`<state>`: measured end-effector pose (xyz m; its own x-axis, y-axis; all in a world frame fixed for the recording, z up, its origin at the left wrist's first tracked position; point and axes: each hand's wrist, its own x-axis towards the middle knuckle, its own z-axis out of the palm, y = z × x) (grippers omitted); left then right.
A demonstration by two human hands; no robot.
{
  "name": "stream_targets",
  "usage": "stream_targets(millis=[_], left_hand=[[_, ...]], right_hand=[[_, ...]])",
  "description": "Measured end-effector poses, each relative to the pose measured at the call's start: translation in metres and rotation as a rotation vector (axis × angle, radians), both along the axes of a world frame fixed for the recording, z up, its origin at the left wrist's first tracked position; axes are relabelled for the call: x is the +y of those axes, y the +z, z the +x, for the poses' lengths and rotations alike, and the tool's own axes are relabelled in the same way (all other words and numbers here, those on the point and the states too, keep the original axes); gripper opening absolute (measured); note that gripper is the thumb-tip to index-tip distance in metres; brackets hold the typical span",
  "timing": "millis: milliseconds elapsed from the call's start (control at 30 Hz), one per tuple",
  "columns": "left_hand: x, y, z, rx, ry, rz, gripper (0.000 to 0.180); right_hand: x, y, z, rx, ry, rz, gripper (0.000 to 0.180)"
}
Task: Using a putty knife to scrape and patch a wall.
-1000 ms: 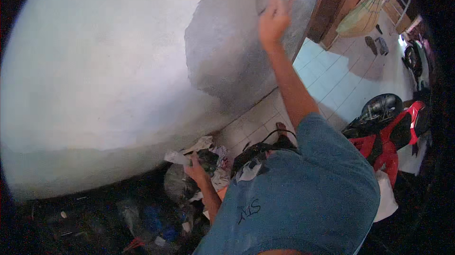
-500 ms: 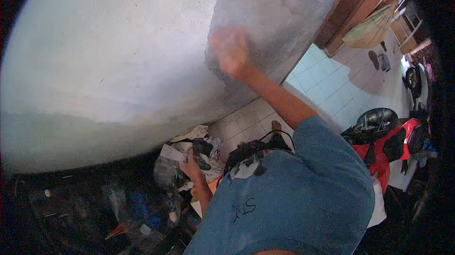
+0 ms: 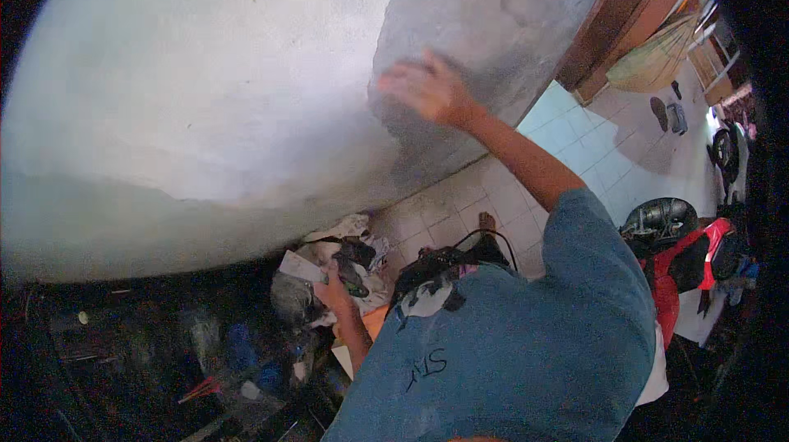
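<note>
My right hand [image 3: 431, 92] is stretched out to the wall [image 3: 246, 72], over the left side of a rough grey patch [image 3: 493, 39] that borders the white surface. Its fingers are spread and a little blurred, with nothing visible in them; whether the palm touches the wall I cannot tell. Low on the left, my left hand [image 3: 333, 292] is closed on a flat white rectangular piece [image 3: 302, 267]. Its material does not show clearly. Behind that hand lies a heap of crumpled cloths and bags [image 3: 357, 257], partly hidden by the fingers.
Dark clutter with a red-tipped item [image 3: 201, 390] fills the lower left. At right stand a red and black motorcycle [image 3: 670, 265] and, farther off, a hanging pale net [image 3: 653, 60]. Sandals [image 3: 660, 113] lie on the tiled floor [image 3: 567, 138]. A brown wooden frame [image 3: 620, 18] edges the wall.
My right hand has shifted slightly right and down in the picture, and its fingers have spread from a blurred, more bunched shape. My left hand still holds the white piece.
</note>
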<state>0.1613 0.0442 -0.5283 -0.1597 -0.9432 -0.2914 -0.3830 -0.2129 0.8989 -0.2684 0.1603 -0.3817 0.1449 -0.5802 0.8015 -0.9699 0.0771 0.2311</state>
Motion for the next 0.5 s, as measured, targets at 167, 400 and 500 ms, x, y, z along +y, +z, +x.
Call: stream_targets(millis=[167,400,500], left_hand=[[0.001,-0.014,0.012,-0.306,-0.074,-0.275,0.061],[-0.004,0.013,0.002,-0.140,-0.108,-0.200,0.052],[0.002,0.014,-0.004,-0.233,-0.120,-0.275,0.043]], right_hand=[[-0.017,0.054,-0.017,-0.132,-0.290,-0.505,0.042],[0.018,-0.054,-0.040,-0.511,-0.502,-0.772,0.035],[0.081,-0.039,-0.116,-1.305,-0.672,-1.277,0.040]])
